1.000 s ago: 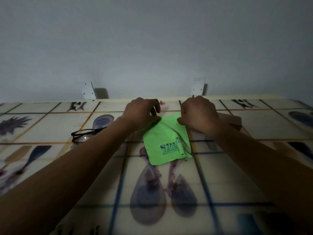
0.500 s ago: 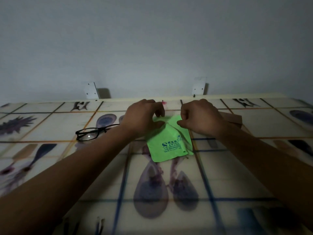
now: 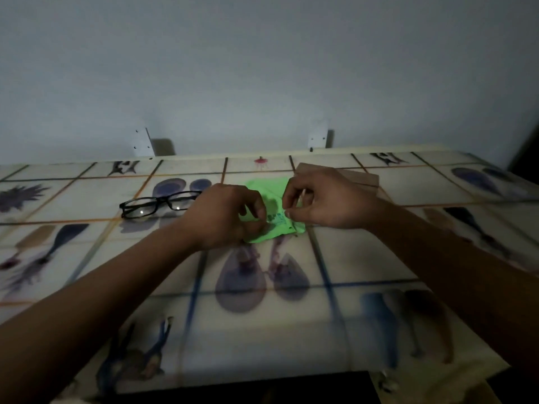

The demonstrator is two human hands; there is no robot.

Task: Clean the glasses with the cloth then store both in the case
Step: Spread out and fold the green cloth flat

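Head camera, dim light: a bright green microfibre cloth [image 3: 269, 189] with blue print lies crumpled on the far middle of the patterned tablecloth [image 3: 291, 330]. My left hand [image 3: 224, 214] pinches its left side between curled fingers and thumb; my right hand [image 3: 329, 199] pinches its right edge the same way, other fingers loosely bent. Black-framed rectangular glasses [image 3: 159, 204] rest on the table just left of my left hand, untouched. A tan flat case [image 3: 361, 177] lies partly hidden behind my right hand.
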